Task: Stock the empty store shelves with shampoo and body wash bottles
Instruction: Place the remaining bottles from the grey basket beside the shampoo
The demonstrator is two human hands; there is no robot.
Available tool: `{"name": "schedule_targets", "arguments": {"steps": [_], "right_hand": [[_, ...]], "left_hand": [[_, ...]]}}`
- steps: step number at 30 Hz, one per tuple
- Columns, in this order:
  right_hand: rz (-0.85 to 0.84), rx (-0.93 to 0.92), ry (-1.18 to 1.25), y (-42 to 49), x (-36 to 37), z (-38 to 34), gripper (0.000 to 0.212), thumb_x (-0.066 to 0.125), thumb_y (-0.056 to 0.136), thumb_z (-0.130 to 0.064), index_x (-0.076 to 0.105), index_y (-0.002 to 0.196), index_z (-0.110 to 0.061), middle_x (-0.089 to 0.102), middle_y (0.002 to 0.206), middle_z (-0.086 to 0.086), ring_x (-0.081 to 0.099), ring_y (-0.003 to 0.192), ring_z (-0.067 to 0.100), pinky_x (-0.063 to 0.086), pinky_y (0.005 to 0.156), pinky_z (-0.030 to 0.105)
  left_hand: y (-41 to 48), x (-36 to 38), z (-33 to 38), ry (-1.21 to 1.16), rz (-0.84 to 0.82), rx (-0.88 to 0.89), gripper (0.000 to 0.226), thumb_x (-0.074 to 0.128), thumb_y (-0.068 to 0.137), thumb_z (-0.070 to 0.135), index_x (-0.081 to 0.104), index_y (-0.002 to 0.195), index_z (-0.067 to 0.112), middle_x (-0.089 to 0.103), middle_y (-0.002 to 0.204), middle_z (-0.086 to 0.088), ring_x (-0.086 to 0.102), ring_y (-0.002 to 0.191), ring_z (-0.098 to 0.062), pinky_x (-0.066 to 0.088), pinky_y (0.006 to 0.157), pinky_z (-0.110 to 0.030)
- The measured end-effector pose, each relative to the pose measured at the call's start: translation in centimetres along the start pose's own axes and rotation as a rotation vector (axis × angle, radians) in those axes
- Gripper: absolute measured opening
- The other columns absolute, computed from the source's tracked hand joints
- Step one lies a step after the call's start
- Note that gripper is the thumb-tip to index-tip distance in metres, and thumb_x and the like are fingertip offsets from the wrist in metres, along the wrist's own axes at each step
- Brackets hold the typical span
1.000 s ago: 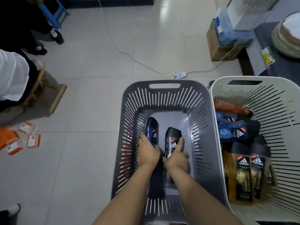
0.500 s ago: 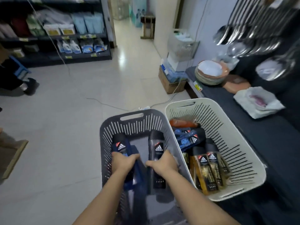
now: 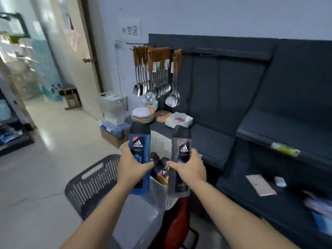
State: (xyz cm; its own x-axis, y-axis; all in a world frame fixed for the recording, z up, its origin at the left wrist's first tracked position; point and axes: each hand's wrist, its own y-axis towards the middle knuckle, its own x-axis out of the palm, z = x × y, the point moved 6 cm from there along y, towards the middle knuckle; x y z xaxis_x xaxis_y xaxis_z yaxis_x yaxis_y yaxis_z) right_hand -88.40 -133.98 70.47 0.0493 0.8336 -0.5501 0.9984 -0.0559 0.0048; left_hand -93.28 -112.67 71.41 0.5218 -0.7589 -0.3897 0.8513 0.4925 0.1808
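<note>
My left hand [image 3: 130,168] grips a blue bottle [image 3: 139,141] with a black cap, held upright above the baskets. My right hand [image 3: 190,168] grips a grey bottle [image 3: 181,146] with a black cap, also upright, beside the blue one. Below and behind them stands a white slatted basket [image 3: 161,142] with more bottles [image 3: 160,172] inside. A dark grey basket [image 3: 93,178] sits to its left on the floor. Dark shelves [image 3: 280,126] fill the right side, with bare boards at several levels.
Ladles and spoons [image 3: 156,76] hang on a rail over the shelf. Stacked plates [image 3: 142,114] and a white bag [image 3: 178,119] lie on the lower board. Boxes [image 3: 113,130] stand by the wall. A red stool [image 3: 177,229] is under my arms. Open floor lies left.
Both hands have lifted the two bottles out of the dark grey basket and raised them. My view has swung up from the floor to the dark shelves on the right.
</note>
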Motion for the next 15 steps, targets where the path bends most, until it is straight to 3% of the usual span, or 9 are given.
{"name": "schedule_targets", "arguments": {"steps": [6, 11, 15], "right_hand": [[0.353, 0.062, -0.050, -3.0, -18.1, 6.5, 0.070, 0.079, 0.056, -0.055, 0.048, 0.112, -0.027, 0.058, 0.107, -0.007, 0.060, 0.094, 0.018, 0.052, 0.078, 0.038], [0.613, 0.163, -0.134, -8.3, -32.9, 13.6, 0.070, 0.081, 0.060, -0.053, 0.047, 0.114, -0.024, 0.055, 0.109, -0.005, 0.059, 0.096, 0.020, 0.044, 0.072, 0.033], [0.777, 0.242, -0.171, -12.9, -43.5, 19.5, 0.075, 0.082, 0.063, -0.051, 0.046, 0.122, -0.022, 0.053, 0.116, -0.003, 0.058, 0.104, 0.022, 0.044, 0.077, 0.033]], "left_hand": [[-6.3, 13.1, 11.3, -0.128, -0.301, 0.230, 0.080, 0.088, 0.058, 0.012, 0.039, 0.119, 0.028, 0.056, 0.102, 0.011, 0.060, 0.089, -0.008, 0.047, 0.073, -0.025], [-14.9, 24.3, 19.2, -0.165, -0.480, 0.344, 0.084, 0.084, 0.054, 0.015, 0.036, 0.122, 0.029, 0.057, 0.104, 0.010, 0.059, 0.090, -0.017, 0.051, 0.075, -0.036], [-23.3, 32.6, 24.8, -0.274, -0.636, 0.408, 0.081, 0.084, 0.059, 0.010, 0.034, 0.119, 0.032, 0.057, 0.102, 0.012, 0.060, 0.090, -0.014, 0.045, 0.068, -0.027]]}}
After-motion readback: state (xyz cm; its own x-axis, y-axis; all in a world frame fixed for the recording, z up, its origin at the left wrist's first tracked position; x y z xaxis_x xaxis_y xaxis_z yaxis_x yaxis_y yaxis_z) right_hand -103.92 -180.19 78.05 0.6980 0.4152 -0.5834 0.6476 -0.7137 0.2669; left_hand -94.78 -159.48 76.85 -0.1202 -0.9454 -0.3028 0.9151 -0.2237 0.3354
